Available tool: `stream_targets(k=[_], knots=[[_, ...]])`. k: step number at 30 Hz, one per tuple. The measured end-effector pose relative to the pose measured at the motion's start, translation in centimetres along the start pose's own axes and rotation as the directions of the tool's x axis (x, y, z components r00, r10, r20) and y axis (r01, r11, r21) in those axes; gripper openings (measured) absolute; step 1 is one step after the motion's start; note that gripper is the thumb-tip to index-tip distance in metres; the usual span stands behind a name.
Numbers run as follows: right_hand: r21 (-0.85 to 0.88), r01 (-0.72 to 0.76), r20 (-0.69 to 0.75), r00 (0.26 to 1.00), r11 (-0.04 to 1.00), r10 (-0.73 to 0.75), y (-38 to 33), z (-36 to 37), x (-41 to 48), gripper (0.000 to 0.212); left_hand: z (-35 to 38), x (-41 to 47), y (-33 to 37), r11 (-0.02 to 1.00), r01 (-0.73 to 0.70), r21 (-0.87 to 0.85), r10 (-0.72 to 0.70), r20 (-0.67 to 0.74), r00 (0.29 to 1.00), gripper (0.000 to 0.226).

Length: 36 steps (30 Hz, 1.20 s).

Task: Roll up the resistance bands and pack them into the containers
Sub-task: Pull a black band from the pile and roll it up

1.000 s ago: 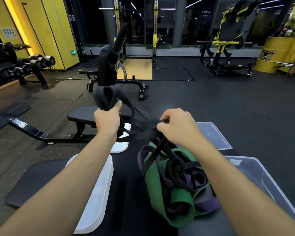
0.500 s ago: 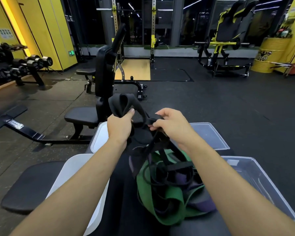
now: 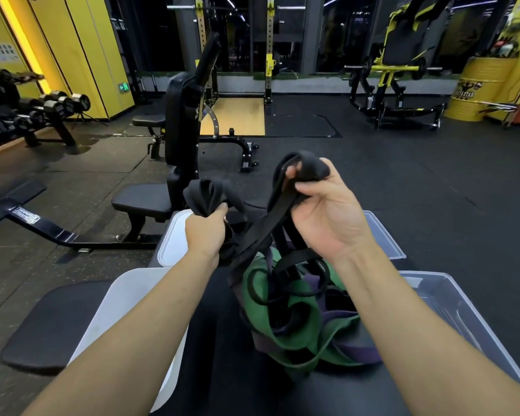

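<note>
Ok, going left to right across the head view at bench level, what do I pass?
White lid → left hand gripping a black band → right hand gripping another loop of black band → clear container at the right edge. The tangled pile of green, purple and black bands sits below, between the forearms.
</note>
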State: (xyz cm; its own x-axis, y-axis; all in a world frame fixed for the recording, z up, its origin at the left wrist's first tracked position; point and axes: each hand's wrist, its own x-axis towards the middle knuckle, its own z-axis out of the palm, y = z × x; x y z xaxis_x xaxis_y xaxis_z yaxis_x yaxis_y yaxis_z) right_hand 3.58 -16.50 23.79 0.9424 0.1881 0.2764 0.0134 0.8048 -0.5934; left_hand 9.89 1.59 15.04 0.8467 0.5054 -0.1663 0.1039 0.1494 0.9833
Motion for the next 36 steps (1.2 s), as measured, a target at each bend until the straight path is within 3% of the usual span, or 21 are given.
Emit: stream_targets(k=[2,5,8,10,14,16,17,18,20,22,26,29,33,36], knots=[[-0.005,-0.002,0.028,1.000,1.000,0.002,-0.9,-0.2,-0.2,0.033,0.1,0.2,0.1,1.000,0.001,-0.013,-0.002,-0.016,1.000,0.024],[-0.391,-0.192,-0.041,0.981,0.900,0.192,-1.8,-2.2,-0.3,0.034,0.0,0.7,0.7,0.999,-0.001,-0.054,-0.002,-0.058,0.998,0.049],[-0.671,-0.464,-0.276,0.880,0.578,0.386,-1.3,-5.8,-0.8,0.027,-0.7,1.5,1.2,0.994,-0.016,-0.112,0.006,-0.093,0.996,0.040],[-0.786,-0.549,-0.402,0.803,0.284,0.439,-1.1,-7.9,-1.3,0.041,-1.2,1.6,1.5,0.991,-0.002,-0.136,-0.013,-0.111,0.994,0.031],[-0.863,-0.418,-0.504,0.753,-0.286,0.423,-0.5,-9.0,-2.0,0.049,-1.3,1.8,1.7,0.985,0.010,-0.174,-0.027,-0.098,0.995,0.031],[-0.849,-0.344,-0.494,0.785,-0.401,0.374,0.3,-8.6,-2.0,0.041,-1.0,1.7,1.6,0.985,0.020,-0.172,-0.029,-0.055,0.998,0.037],[-0.872,-0.326,-0.458,0.808,-0.365,0.370,0.6,-8.2,-1.9,0.035,-0.9,1.6,1.4,0.986,0.017,-0.164,-0.022,-0.028,0.999,0.039],[-0.910,-0.333,-0.407,0.831,-0.248,0.378,0.9,-7.9,-1.6,0.031,-0.6,1.5,1.2,0.990,0.005,-0.141,-0.005,0.002,1.000,0.043],[-0.934,-0.346,-0.292,0.884,0.090,0.366,0.9,-7.2,-1.1,0.023,-0.3,1.3,0.6,0.997,-0.035,-0.071,0.040,0.062,0.997,0.044],[-0.914,-0.317,-0.225,0.916,0.254,0.332,0.4,-6.4,-0.6,0.016,0.0,0.9,0.3,0.998,-0.066,0.019,0.064,0.112,0.992,0.032],[-0.957,-0.154,-0.066,0.941,0.245,0.333,0.5,-5.4,-0.4,0.015,0.8,0.0,-0.4,0.973,-0.078,0.219,0.019,0.257,0.966,0.037],[-0.952,-0.140,-0.041,0.939,0.274,0.340,0.7,-5.7,-0.7,0.018,0.7,-0.7,-0.4,0.964,0.002,0.265,-0.119,0.423,0.898,0.041],[-0.853,-0.222,-0.109,0.961,0.472,0.256,0.7,-6.9,-0.6,0.022,-0.9,-0.8,-0.5,0.934,0.331,0.132,-0.340,0.611,0.715,0.037],[-0.860,-0.305,-0.244,0.950,0.410,0.196,1.0,-7.8,-0.2,0.021,-1.1,-1.2,-0.6,0.900,0.416,0.129,-0.391,0.661,0.641,0.041]])
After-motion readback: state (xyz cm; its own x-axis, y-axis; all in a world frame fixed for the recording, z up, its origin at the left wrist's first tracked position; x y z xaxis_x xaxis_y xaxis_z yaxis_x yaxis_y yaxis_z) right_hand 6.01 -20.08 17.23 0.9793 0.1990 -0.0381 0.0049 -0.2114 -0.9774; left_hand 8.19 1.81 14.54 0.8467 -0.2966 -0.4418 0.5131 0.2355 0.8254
